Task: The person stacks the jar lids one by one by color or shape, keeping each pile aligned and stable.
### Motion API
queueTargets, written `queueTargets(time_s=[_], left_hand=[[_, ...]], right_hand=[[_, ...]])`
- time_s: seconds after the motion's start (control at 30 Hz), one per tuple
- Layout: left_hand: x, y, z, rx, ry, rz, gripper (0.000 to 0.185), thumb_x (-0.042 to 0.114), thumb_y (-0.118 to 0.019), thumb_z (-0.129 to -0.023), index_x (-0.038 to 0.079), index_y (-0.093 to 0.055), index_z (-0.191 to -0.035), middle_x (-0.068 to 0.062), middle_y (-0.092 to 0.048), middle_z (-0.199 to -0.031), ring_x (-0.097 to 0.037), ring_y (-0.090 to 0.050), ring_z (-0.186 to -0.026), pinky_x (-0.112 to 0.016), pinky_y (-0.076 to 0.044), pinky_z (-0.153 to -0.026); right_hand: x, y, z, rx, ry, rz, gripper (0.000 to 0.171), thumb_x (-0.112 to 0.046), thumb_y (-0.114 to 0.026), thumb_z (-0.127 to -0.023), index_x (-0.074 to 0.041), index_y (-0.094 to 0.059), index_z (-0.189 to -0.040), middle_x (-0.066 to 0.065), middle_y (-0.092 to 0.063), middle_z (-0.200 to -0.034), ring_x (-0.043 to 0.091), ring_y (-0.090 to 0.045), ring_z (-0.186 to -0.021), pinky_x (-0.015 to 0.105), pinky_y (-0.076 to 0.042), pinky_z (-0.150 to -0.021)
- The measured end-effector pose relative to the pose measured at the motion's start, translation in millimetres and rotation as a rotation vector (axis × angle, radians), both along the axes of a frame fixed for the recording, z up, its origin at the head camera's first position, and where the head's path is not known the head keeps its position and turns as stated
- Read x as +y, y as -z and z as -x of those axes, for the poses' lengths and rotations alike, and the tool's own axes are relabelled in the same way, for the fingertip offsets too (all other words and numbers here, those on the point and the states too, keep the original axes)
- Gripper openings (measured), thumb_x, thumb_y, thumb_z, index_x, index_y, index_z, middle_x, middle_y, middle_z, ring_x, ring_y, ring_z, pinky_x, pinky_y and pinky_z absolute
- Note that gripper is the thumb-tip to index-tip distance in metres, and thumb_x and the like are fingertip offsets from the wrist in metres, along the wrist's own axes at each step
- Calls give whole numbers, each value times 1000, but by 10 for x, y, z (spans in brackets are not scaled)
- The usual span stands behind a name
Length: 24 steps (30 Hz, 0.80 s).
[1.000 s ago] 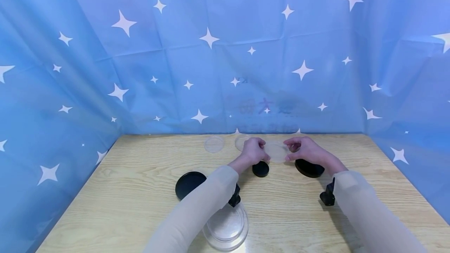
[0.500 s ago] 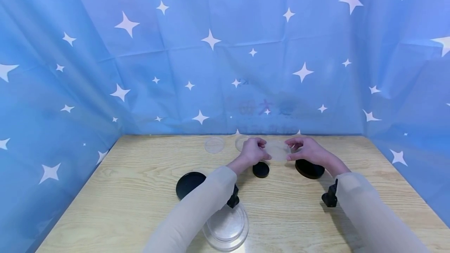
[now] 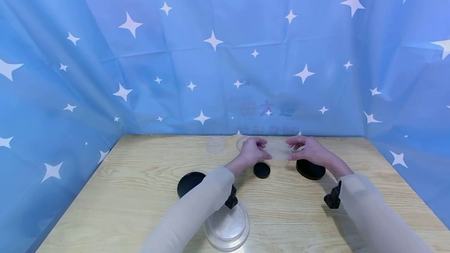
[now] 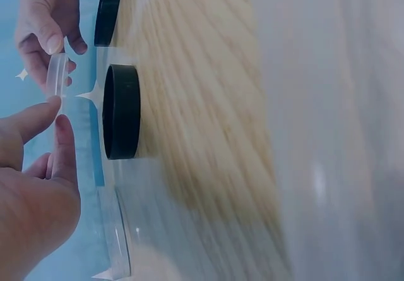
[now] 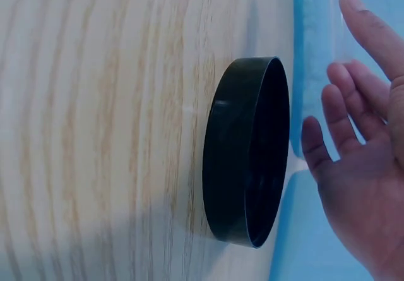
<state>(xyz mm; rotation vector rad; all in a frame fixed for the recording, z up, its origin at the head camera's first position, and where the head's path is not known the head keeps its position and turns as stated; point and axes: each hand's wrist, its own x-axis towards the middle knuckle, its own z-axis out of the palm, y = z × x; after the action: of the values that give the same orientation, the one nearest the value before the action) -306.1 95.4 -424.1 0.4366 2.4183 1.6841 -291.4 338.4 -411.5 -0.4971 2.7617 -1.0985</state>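
Between both hands, over the back of the table, is a clear round plastic lid with a shallow rim. My left hand pinches its left edge between thumb and fingers, as the left wrist view shows up close. At the opposite edge my right hand holds it with thumb and fingertips. Just in front of the left hand, a small black lid lies on the table with its hollow side up. A larger black lid lies beneath the right hand, also hollow side up.
Two clear discs lie near the table's back edge, one partly hidden by the left hand. A wide black lid and clear round plastic pieces sit partly under the left forearm. A blue star-printed curtain hangs behind.
Both hands keep hold of the clear lid, which looks slightly more level. The head view has shifted a little; the lids on the table stay put.
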Motion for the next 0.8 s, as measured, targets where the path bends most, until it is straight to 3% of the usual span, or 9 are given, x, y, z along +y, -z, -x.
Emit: queueTargets(time_s=[0.37,0.67,0.8], left_hand=[[-152,-86,-100,16,24,-50,49,4,-84,-69,0,-64,-113,-7,-63,-98,-8,-56,-76,-21,-50,-68],[-371,-187,-267,55,46,-85,48,4,-84,-67,-2,-64,-111,-4,-63,-92,-8,-56,-76,-20,-50,-68],[-474,-205,-365,44,49,-127,50,1,-84,-66,-4,-64,-112,-8,-64,-95,-8,-58,-76,-20,-51,-67]], right_hand=[[-108,-95,-135,68,16,12,64,-36,-77,-79,-6,-55,-130,13,-59,-119,25,-53,-102,40,-47,-82],[-257,-160,-264,125,-1,62,60,-33,-79,-76,-5,-59,-126,11,-61,-111,25,-55,-97,30,-50,-78],[-347,-203,-344,137,-38,81,60,-30,-80,-76,-2,-59,-124,12,-62,-109,27,-57,-95,32,-51,-76]])
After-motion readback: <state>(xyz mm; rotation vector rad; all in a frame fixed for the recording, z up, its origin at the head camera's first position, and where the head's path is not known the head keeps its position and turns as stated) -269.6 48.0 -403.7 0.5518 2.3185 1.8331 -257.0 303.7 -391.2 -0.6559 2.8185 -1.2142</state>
